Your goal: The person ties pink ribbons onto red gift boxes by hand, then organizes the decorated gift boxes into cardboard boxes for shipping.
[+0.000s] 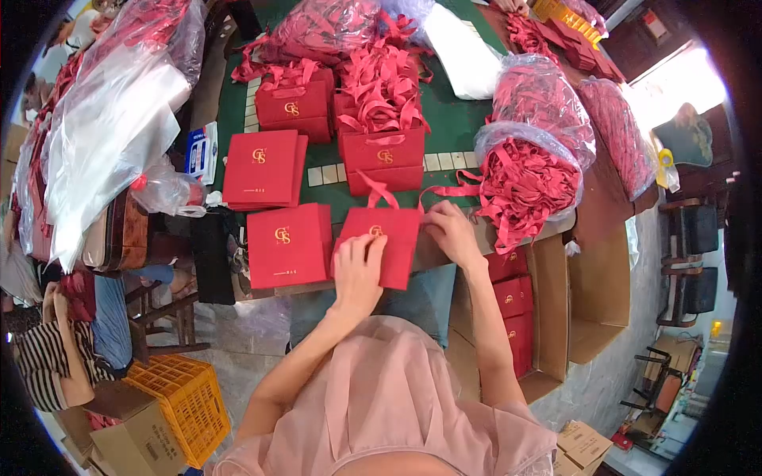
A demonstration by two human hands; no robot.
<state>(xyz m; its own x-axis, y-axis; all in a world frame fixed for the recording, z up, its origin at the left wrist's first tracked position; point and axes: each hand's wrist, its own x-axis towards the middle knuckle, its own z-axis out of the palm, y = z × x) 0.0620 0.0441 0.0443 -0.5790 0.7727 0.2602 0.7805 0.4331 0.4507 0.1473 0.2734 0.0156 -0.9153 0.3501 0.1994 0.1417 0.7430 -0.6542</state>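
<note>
In front of me a red gift bag (399,247) with a gold logo lies at the table's near edge, a red ribbon (381,190) looping from its top. My left hand (361,268) is closed on the bag's front, fingers across the logo and the thumb partly hidden. At the bag's upper right corner my right hand (451,232) has its fingers curled and pinched by a ribbon end; the exact grip is partly hidden. To the left lie flat red bags (287,250) and more red bags (258,168). Ribbons spill from a plastic sack (528,186) on the right.
Red bags with ribbon handles (385,155) stand on the green mat (456,123). Cardboard boxes (599,293) with red bags sit below the right edge. A yellow crate (190,404) and another person in a striped shirt (48,357) are at left. Clear plastic (111,135) covers the left pile.
</note>
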